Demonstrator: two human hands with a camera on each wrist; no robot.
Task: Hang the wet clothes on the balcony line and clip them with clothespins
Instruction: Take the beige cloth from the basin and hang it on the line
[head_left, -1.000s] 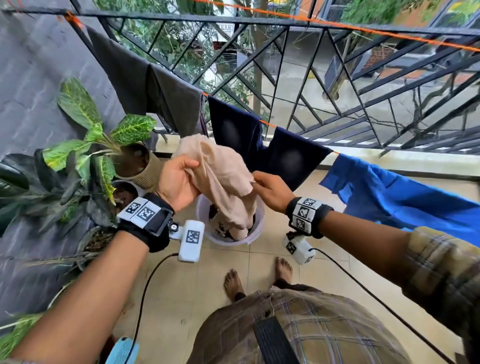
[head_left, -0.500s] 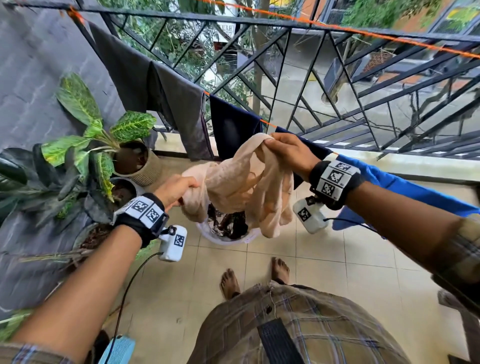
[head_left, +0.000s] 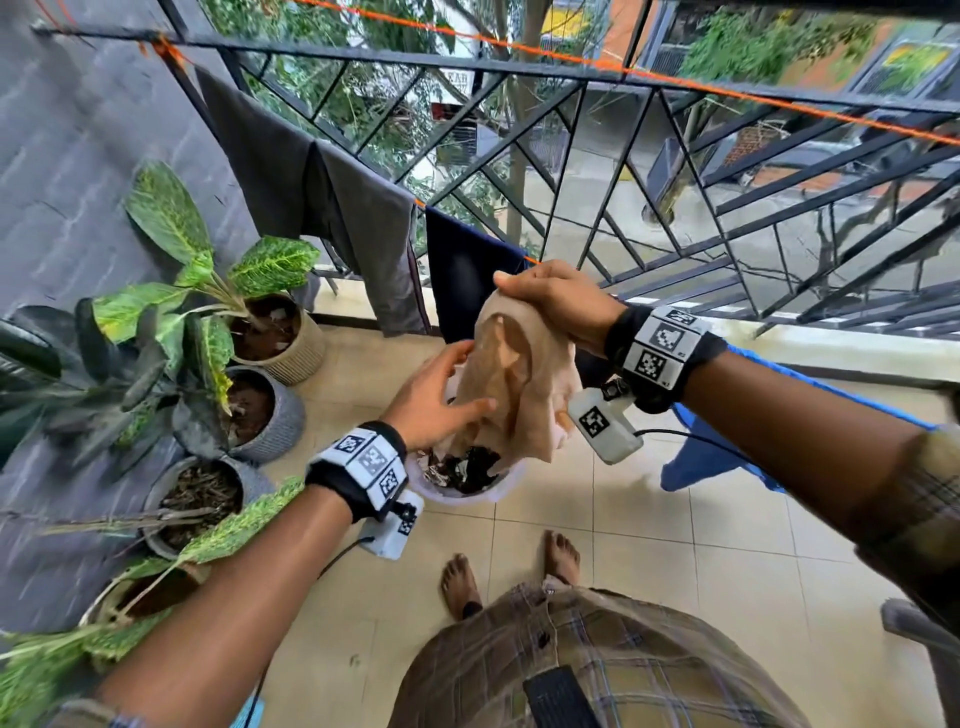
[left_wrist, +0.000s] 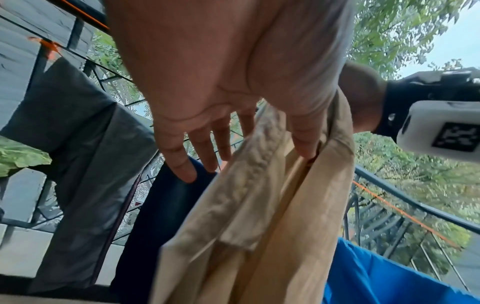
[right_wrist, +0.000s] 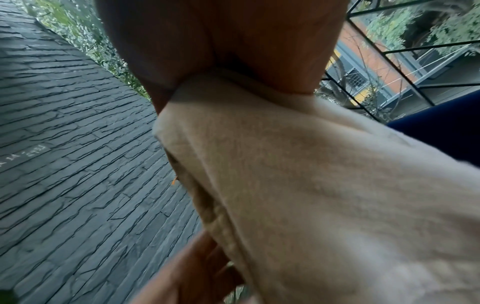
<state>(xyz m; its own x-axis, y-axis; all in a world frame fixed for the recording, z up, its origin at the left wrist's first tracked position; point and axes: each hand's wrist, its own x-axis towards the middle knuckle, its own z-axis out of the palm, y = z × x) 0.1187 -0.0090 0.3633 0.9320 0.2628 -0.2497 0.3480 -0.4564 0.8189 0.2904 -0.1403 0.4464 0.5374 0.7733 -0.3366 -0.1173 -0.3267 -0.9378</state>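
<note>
Above the white bucket (head_left: 457, 493) on the balcony floor, we hold a beige garment (head_left: 519, 384). Our right hand (head_left: 558, 301) grips its top in a fist, near the orange line (head_left: 530, 260) where dark clothes (head_left: 462, 275) hang. Our left hand (head_left: 431, 400), fingers relaxed and spread, touches the hanging cloth from the side.

Grey stone wall (head_left: 78, 171), black metal railing (head_left: 675, 171), beige tiled floor (head_left: 675, 561).
</note>
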